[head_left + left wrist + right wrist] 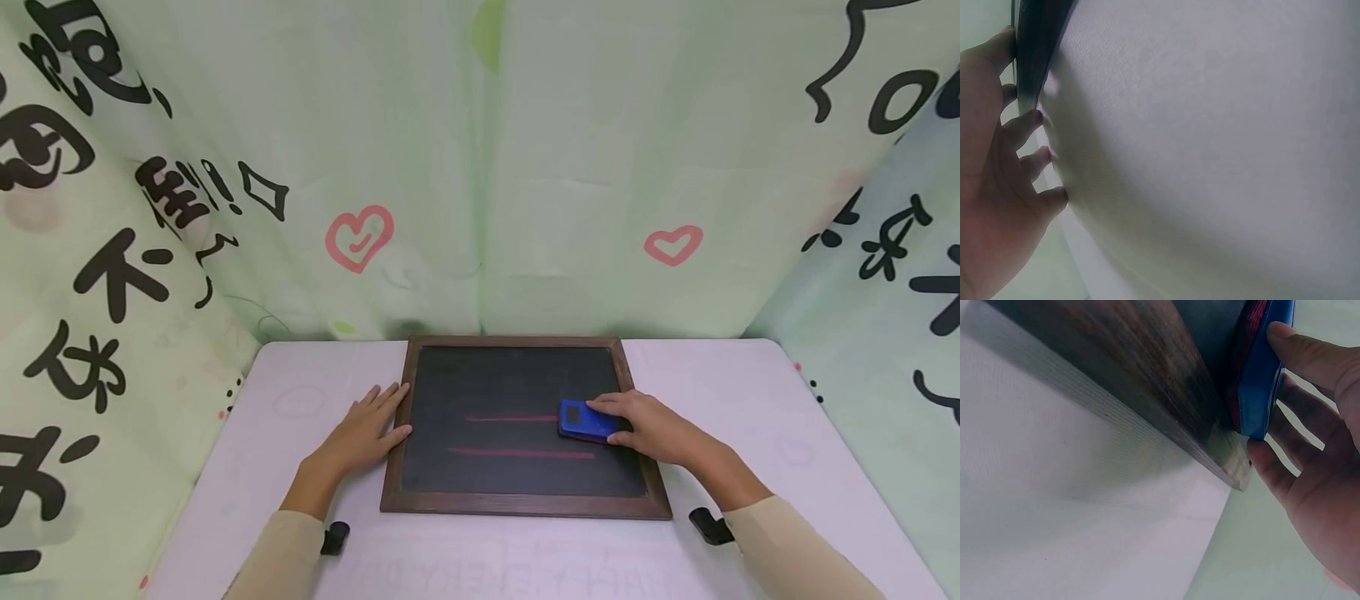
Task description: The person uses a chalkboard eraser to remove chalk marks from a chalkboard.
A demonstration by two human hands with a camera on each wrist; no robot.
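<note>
A framed blackboard (525, 392) lies on the table, with two pink chalk lines (521, 454) across its lower half. My right hand (637, 425) grips a blue chalkboard eraser (587, 421), thumb on one side and fingers on the other. The eraser sits at the right end of the upper line. In the right wrist view its dark red felt (1244, 356) faces the board. My left hand (367, 433) rests at the left side of the brown wooden frame (525, 504), fingers spread and thumb touching the frame. In the left wrist view, the fingertips (1054, 199) touch the table beside the frame.
The pale pink table (330, 367) extends around the board on all sides. Behind and beside it hang light green cloth walls (570, 167) with black lettering and pink hearts. Black straps or camera mounts (711, 527) sit under both wrists.
</note>
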